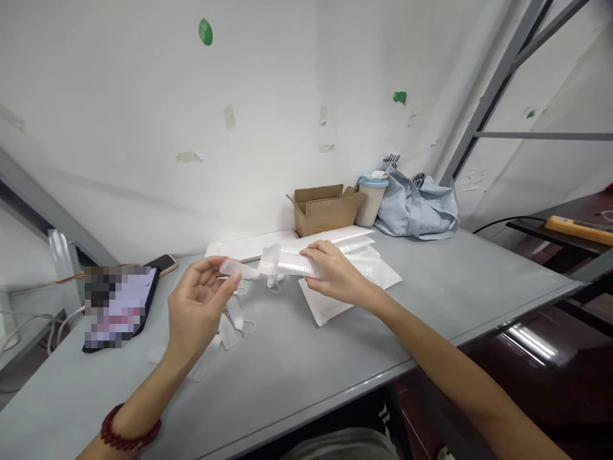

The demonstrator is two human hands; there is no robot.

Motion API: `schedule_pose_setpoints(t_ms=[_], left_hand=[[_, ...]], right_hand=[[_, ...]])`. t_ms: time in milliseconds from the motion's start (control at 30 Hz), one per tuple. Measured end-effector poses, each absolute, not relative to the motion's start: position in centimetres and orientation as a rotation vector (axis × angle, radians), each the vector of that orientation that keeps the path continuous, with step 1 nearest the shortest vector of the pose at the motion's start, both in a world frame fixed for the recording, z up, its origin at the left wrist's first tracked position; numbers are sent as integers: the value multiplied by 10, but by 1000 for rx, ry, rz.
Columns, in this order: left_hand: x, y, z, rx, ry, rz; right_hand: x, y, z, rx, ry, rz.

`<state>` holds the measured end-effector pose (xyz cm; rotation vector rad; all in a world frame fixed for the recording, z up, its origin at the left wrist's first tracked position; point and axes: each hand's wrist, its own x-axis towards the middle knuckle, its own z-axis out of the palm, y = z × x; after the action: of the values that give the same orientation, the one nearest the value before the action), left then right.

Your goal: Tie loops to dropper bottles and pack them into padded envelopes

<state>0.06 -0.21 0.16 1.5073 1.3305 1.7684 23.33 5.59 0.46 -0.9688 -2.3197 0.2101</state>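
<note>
Between the thumb and fingers of my left hand (198, 300) is a small translucent white tag (239, 269), its far end close to a white bubble packet (293, 262). My right hand (335, 271) grips that packet from the right, with its open-looking end turned left. Below my left hand, several more white tags (234, 313) with thin loops lie scattered on the grey table (306, 377). Under and behind my right hand rest several white padded envelopes (378, 271), partly covered by it.
At the back stand an open cardboard box (328, 214), a cup with a blue lid (371, 198) and a light blue cloth bag (416, 204). A tablet with a blurred screen (119, 306) lies at the left, near a phone (161, 264). Cables run along the left edge.
</note>
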Motion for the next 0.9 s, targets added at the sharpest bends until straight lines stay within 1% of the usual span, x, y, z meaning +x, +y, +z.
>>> schedule_pose_setpoints(t_ms=[133, 267, 333, 567, 767, 833, 900], left_hand=[[-3, 3, 6, 1187, 1253, 1871], [-5, 5, 9, 1093, 1179, 1953], [-4, 4, 7, 1124, 1243, 1929], [8, 0, -7, 1243, 1455, 1665], [9, -1, -10, 1166, 1502, 1670], [8, -1, -10, 1311, 1545, 1656], [9, -2, -12, 1588, 1610, 1600]], right_hand=[[232, 55, 4, -920, -2327, 235], [230, 54, 2, -891, -2319, 278], [230, 53, 1, -870, -2308, 297], [226, 51, -4, -818, -2291, 332], [219, 47, -7, -764, -2278, 373], [218, 46, -9, -736, -2264, 362], [217, 46, -11, -716, -2252, 339]])
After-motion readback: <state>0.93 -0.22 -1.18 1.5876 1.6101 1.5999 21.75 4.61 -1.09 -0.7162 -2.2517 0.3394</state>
